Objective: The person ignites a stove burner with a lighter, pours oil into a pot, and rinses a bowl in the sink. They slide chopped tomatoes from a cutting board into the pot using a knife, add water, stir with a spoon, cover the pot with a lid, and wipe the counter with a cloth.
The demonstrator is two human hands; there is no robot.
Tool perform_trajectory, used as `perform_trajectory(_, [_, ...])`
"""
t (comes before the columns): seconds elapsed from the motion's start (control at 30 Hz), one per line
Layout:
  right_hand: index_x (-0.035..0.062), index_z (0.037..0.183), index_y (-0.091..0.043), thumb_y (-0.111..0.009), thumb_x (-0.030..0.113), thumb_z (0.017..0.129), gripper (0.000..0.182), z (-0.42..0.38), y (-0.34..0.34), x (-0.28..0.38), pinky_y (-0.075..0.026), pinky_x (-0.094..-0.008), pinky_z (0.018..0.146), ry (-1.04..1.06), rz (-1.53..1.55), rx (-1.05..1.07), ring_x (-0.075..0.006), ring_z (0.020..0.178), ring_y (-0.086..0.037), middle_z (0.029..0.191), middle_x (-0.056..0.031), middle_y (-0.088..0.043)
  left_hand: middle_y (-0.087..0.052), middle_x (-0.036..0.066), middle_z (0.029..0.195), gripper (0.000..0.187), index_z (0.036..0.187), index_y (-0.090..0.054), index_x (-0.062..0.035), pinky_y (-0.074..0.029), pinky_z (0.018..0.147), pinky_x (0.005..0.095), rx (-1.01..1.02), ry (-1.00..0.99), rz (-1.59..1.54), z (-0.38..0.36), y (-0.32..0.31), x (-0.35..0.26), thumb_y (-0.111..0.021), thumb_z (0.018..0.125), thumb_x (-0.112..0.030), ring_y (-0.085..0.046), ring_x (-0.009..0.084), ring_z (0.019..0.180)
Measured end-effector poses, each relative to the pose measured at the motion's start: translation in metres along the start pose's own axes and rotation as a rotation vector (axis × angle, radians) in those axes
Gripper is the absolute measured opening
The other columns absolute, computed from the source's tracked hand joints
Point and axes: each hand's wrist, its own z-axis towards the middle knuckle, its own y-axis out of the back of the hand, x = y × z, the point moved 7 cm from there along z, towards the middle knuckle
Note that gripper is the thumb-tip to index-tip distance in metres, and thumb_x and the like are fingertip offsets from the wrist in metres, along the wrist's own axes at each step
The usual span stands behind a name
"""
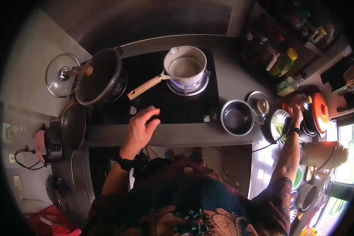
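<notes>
My left hand (139,131) hovers over the front edge of the stove (114,114), empty, with thumb and fingers apart. Close by is a stove knob (133,110). On the lit burner (188,87) stands a pale saucepan (185,65), its wooden handle (145,87) pointing toward the front left. At the far right my right hand (297,114) closes on a reddish see-through bottle (295,101) with an orange cap; its fingertips are partly hidden. Just below that hand lies a white dish (279,122) of green cut vegetables.
A steel bowl (237,118) and a round lid (259,106) sit right of the stove. An orange-lidded pot (320,112) stands beyond my right hand. At left are a deep pot (100,76), a glass lid (61,74) and a pan (73,126). A dark cord (265,147) crosses the counter edge.
</notes>
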Motion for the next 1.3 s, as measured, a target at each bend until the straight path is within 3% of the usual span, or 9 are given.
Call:
perform_trajectory(0.27, [0.0083, 0.117, -0.067, -0.069, 0.031, 0.087, 0.037, -0.012, 0.015, 0.002, -0.049, -0.0389, 0.097, 0.037, 0.002, -0.158, -0.0302, 0.113, -0.063, 0.118, -0.0131, -0.068, -0.053, 0.018, 0.134, 0.060, 0.137, -0.048, -0.0090, -0.031, 0.111, 0.0490, -0.172, 0.038, 0.538, 0.040, 0.029, 0.086, -0.072, 0.083, -0.021, -0.042, 0.0426, 0.130])
perform_trajectory(0.47, [0.0072, 0.117, -0.066, -0.068, 0.023, 0.089, 0.033, -0.015, 0.064, 0.033, -0.050, -0.0394, 0.094, 0.102, 0.026, -0.329, -0.0306, 0.107, -0.064, 0.110, -0.0148, -0.069, -0.065, 0.015, 0.114, 0.058, 0.130, -0.053, -0.0101, -0.042, 0.096, 0.0500, 0.217, 0.237, 0.563, 0.076, 0.009, 0.130, -0.074, 0.082, -0.033, -0.059, 0.0372, 0.111])
perform_trajectory(0.67, [0.0054, 0.118, -0.065, -0.061, 0.007, 0.091, 0.027, -0.045, 0.152, 0.124, -0.051, -0.0337, 0.088, 0.015, 0.413, -0.267, -0.0259, 0.095, -0.063, 0.107, -0.0130, -0.065, -0.066, 0.020, 0.091, 0.040, 0.105, -0.058, -0.0046, -0.049, 0.071, 0.0473, 0.139, 0.109, 0.324, 0.071, -0.004, 0.126, -0.075, 0.081, -0.031, -0.063, 0.0418, 0.087])
perform_trajectory(0.77, [-0.0007, 0.120, -0.062, -0.058, -0.001, 0.092, 0.028, -0.077, 0.200, 0.182, -0.050, -0.0319, 0.091, 0.091, 0.436, -0.260, -0.0210, 0.100, -0.061, 0.113, -0.0125, -0.063, -0.065, 0.022, 0.095, 0.044, 0.112, -0.058, -0.0022, -0.048, 0.074, 0.0448, 0.228, 0.195, 0.308, 0.068, -0.007, 0.119, -0.074, 0.082, -0.030, -0.062, 0.0426, 0.091])
perform_trajectory(0.9, [-0.0052, 0.114, -0.059, -0.058, 0.007, 0.094, 0.023, -0.125, 0.184, 0.180, -0.049, -0.0306, 0.094, -0.613, 1.590, -0.189, -0.0190, 0.102, -0.061, 0.114, -0.0103, -0.062, -0.064, 0.022, 0.091, 0.039, 0.108, -0.058, -0.0028, -0.048, 0.071, 0.0438, 0.223, 0.220, 0.306, 0.065, -0.009, 0.120, -0.074, 0.083, -0.029, -0.061, 0.0425, 0.088])
perform_trajectory(1.03, [-0.0003, 0.108, -0.061, -0.061, 0.006, 0.091, 0.017, -0.187, 0.204, 0.226, -0.049, -0.0224, 0.070, -0.827, 1.455, -0.145, -0.0103, 0.080, -0.059, 0.094, -0.0036, -0.063, -0.065, 0.022, 0.096, 0.037, 0.106, -0.059, -0.0041, -0.048, 0.073, 0.0485, 0.222, 0.185, 0.202, 0.065, -0.013, 0.131, -0.071, 0.084, -0.031, -0.060, 0.0449, 0.094])
perform_trajectory(1.17, [-0.0007, 0.107, -0.062, -0.060, 0.005, 0.091, 0.016, -0.246, 0.203, 0.250, -0.045, -0.0207, 0.061, -0.996, 1.479, -0.207, -0.0094, 0.065, -0.053, 0.085, -0.0044, -0.062, -0.066, 0.022, 0.109, 0.064, 0.136, -0.050, -0.0065, -0.048, 0.086, 0.0475, 0.097, -0.001, 0.364, 0.063, -0.004, 0.114, -0.075, 0.081, -0.025, -0.061, 0.0454, 0.099])
perform_trajectory(1.23, [0.0000, 0.104, -0.062, -0.062, 0.005, 0.091, 0.014, -0.271, 0.195, 0.250, -0.045, -0.0215, 0.060, -0.936, 1.478, -0.164, -0.0092, 0.064, -0.053, 0.083, -0.0037, -0.062, -0.067, 0.019, 0.108, 0.054, 0.131, -0.054, -0.0053, -0.051, 0.083, 0.0432, -0.121, -0.229, 0.515, 0.063, 0.010, 0.055, -0.074, 0.083, -0.018, -0.065, 0.0379, 0.094])
perform_trajectory(1.3, [0.0016, 0.099, -0.060, -0.061, 0.007, 0.092, 0.009, -0.294, 0.189, 0.250, -0.045, -0.0228, 0.064, -0.974, 1.403, -0.147, -0.0089, 0.065, -0.053, 0.085, -0.0017, -0.061, -0.067, 0.015, 0.106, 0.045, 0.127, -0.056, -0.0040, -0.052, 0.080, 0.0373, 0.038, -0.070, 0.107, 0.063, -0.003, 0.030, -0.071, 0.085, -0.015, -0.065, 0.0277, 0.091])
